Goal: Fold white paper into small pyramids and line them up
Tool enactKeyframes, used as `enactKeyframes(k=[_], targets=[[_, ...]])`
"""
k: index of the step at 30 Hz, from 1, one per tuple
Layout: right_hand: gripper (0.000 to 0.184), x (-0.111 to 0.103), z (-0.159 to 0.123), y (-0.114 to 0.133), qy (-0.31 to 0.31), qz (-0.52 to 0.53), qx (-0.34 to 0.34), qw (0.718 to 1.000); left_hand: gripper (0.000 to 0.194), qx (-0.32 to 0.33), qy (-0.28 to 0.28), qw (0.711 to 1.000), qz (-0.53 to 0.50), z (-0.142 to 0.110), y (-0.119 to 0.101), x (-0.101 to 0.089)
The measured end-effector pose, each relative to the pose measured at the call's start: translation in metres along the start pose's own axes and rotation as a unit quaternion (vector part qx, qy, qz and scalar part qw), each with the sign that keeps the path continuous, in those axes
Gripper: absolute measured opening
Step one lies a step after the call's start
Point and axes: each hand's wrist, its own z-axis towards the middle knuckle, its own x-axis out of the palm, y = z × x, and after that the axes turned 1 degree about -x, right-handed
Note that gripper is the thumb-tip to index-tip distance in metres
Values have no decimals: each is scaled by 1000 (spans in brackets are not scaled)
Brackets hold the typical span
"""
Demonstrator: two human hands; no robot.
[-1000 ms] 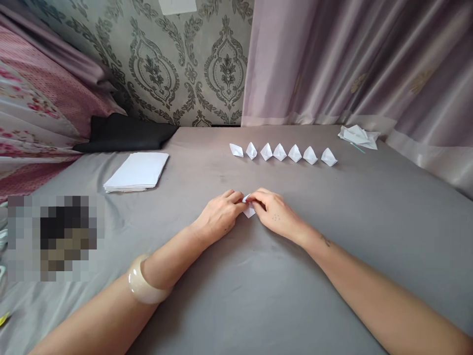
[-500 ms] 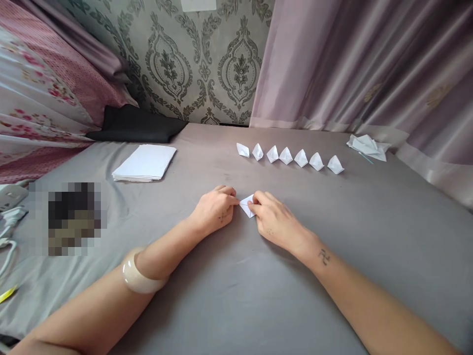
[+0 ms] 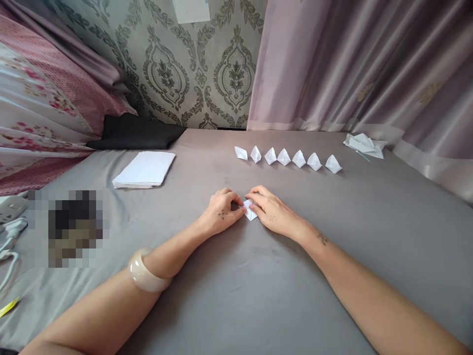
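Observation:
A small folded square of white paper (image 3: pixel 251 212) lies on the grey cloth between my hands, one corner toward me, with crease lines on its face. My left hand (image 3: pixel 224 212) pinches its left corner between thumb and index finger. From the other side, my right hand (image 3: pixel 275 209) has thumb and fingertips on its right part. Fingertips cover both side corners. Beyond the hands stands a row of several folded white paper boats (image 3: pixel 284 157).
A stack of white paper (image 3: pixel 145 170) lies at the left, in front of a black cloth (image 3: pixel 136 132). Crumpled white paper (image 3: pixel 365 144) sits at the far right by the curtain. A power strip (image 3: pixel 11 209), white cables and a yellow object (image 3: pixel 9 306) are at the left edge.
My left thumb and index finger have come onto the paper's left corner. My right fingers have shifted outward along its right side. The view has tilted slightly.

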Motion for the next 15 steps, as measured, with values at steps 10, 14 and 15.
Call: enactKeyframes(k=[10, 14, 15], targets=[[23, -12, 2, -11, 9, 154, 106, 982, 41, -20, 21, 993, -116, -2, -2, -3], [32, -11, 4, -8, -32, 279, 109, 953, 50, -32, 39, 970, -238, -1, -7, -3], [33, -10, 5, -7, -48, 302, 114, 945, 49, -32, 42, 961, -272, 0, -8, -2]])
